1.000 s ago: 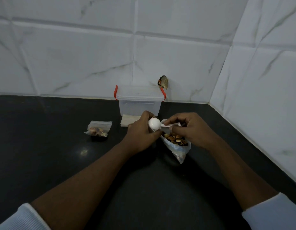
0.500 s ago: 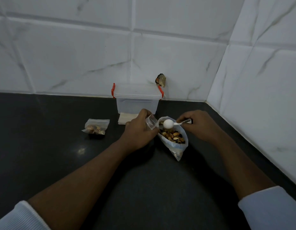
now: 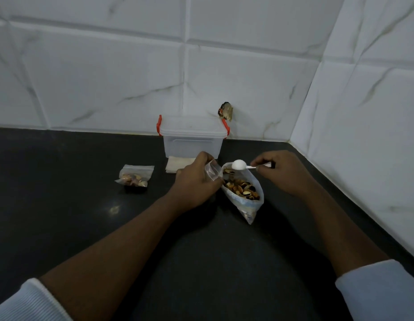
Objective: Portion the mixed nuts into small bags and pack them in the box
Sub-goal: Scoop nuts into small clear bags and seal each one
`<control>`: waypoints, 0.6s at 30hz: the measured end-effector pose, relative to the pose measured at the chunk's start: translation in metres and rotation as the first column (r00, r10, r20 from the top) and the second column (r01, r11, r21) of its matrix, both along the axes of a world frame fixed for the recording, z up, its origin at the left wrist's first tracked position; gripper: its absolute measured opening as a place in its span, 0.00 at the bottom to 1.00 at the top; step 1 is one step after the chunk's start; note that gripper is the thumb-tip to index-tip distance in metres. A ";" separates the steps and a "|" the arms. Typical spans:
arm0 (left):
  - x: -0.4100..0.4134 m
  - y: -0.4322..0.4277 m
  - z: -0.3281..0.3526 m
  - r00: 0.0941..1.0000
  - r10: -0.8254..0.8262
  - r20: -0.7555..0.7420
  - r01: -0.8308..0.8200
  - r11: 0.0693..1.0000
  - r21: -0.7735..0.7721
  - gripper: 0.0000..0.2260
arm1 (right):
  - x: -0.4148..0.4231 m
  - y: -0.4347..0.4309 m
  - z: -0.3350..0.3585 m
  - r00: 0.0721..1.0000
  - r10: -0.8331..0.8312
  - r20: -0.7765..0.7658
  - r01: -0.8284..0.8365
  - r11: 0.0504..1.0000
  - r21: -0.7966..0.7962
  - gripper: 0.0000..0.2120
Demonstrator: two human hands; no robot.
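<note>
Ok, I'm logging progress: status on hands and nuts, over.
Left hand holds small clear bag. Right hand pinches white spoon over open nut bag. One filled bag on counter, box lidded. Nothing between spoon and small bag.

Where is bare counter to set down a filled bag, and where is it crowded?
Bare counter stretches left of the filled small bag, and near the viewer between the forearms. Crowded just before the box: left hand with empty bag, right hand, spoon, nut bag.
</note>
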State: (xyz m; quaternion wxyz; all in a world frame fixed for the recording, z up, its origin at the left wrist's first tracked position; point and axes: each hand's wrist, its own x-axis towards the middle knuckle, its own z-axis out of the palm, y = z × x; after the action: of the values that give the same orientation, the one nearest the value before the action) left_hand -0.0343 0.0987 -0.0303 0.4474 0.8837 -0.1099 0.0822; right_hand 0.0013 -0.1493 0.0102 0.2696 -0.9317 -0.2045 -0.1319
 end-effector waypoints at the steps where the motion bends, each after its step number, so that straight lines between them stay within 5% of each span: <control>1: 0.000 0.000 0.000 1.000 0.002 -0.006 -0.002 1.000 0.001 0.18 | -0.001 -0.001 0.001 1.000 0.001 -0.012 -0.001 1.000 -0.009 0.08; 12: -0.001 -0.001 0.003 0.999 0.005 -0.043 -0.004 1.000 0.025 0.19 | -0.007 0.004 0.005 0.996 0.010 -0.091 -0.014 0.999 -0.048 0.08; 18: 0.000 -0.002 0.004 0.998 0.013 -0.056 -0.011 0.999 0.034 0.20 | -0.003 0.008 -0.001 0.967 0.020 -0.254 0.016 0.990 0.138 0.08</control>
State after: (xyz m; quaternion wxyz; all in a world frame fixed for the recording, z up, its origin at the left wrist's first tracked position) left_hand -0.0346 0.0965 -0.0259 0.4348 0.8938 -0.0935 0.0582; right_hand -0.0017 -0.1412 0.0090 0.3581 -0.9197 -0.1594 -0.0246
